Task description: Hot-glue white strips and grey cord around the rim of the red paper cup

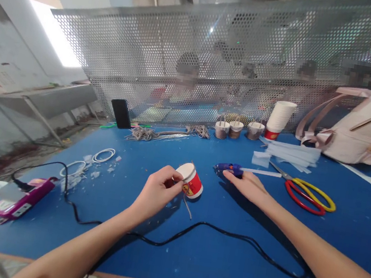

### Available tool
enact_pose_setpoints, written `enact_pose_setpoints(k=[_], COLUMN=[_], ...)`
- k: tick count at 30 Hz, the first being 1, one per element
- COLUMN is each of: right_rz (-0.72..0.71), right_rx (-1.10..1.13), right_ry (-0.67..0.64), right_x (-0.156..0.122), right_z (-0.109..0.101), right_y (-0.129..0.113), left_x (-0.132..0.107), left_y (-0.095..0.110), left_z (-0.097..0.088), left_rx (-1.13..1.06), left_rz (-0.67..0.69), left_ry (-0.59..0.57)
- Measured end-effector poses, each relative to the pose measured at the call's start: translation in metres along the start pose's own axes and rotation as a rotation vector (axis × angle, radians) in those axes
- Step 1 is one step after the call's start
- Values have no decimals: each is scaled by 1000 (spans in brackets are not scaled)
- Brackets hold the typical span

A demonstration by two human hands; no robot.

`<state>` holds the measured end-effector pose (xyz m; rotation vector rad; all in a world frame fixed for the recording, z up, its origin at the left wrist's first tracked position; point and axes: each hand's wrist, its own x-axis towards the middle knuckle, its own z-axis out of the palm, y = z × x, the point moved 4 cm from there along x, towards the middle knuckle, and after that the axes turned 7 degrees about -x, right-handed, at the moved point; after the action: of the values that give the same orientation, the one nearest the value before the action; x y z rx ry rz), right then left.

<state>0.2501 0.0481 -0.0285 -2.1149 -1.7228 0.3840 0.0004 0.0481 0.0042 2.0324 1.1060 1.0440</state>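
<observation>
My left hand [162, 186] pinches a small red and white paper cup [194, 185] near its rim, tilted over the blue table. Grey cord runs along the rim, and a loose end hangs below the cup. To the right, my right hand [246, 185] is wrapped round a blue hot glue gun [229, 168]. A long white glue stick [261, 172] juts from its back end. The nozzle points left toward the cup, with a gap between them.
Red and yellow scissors [306, 196] lie right of my right hand. White strips [292, 153], a cup stack [280, 119], cord-wrapped cups [235, 129], grey cord [142, 133] and a phone [121, 113] line the back. A black cable [169, 241] crosses from a purple power strip [26, 198].
</observation>
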Motion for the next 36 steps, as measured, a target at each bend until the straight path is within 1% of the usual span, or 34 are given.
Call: enact_pose_setpoints(k=[2,4,6,7,9,12,14,16,18,19,21,23,25,26,28,30,31,32,36], right_rz=[-41,-93,-102,-109,-193,-466,-604,-659,-681,-699,-736,-733,-664,-611,-486,-395,-390,-413,-552], right_rx=[-110,-304,-465,-481,-393,-126,-42,-74,-126,-139,-120,-32,139,246,454,577,589,573,451], right_ry=[-19,-23,-23,-18,10,67,126,244,358,393,418,399,335,272,104,-25,-38,-14,156], right_x=[-8,-20,-35,-42,-56,-73,-78,-77,-74,-72,-69,-67,-65,-64,-63,-62,-62,-62,-64], right_z=[-9,-22,-35,-39,-42,-32,-19,-6,3,7,12,11,8,7,7,9,8,7,3], right_y=[3,7,10,9,-3,-40,-65,-82,-92,-95,-98,-98,-96,-94,-91,-89,-89,-88,-85], left_x=[0,0,0,-1,-2,-5,-7,-10,-12,-12,-12,-12,-11,-11,-12,-13,-13,-13,-13], left_y=[1,1,2,3,5,11,15,19,21,22,22,21,20,20,20,21,21,21,22], left_z=[0,-1,-1,-1,0,1,2,2,2,3,3,3,3,3,4,4,5,5,5], left_rx=[-7,-21,-35,-42,-56,-73,-68,-52,-36,-30,-12,15,42,51,58,60,61,63,66], left_rz=[10,12,9,7,9,47,88,126,158,170,187,188,189,191,198,206,210,212,208], left_ry=[-1,8,15,17,18,27,35,42,42,41,37,39,37,31,17,5,1,-2,-16])
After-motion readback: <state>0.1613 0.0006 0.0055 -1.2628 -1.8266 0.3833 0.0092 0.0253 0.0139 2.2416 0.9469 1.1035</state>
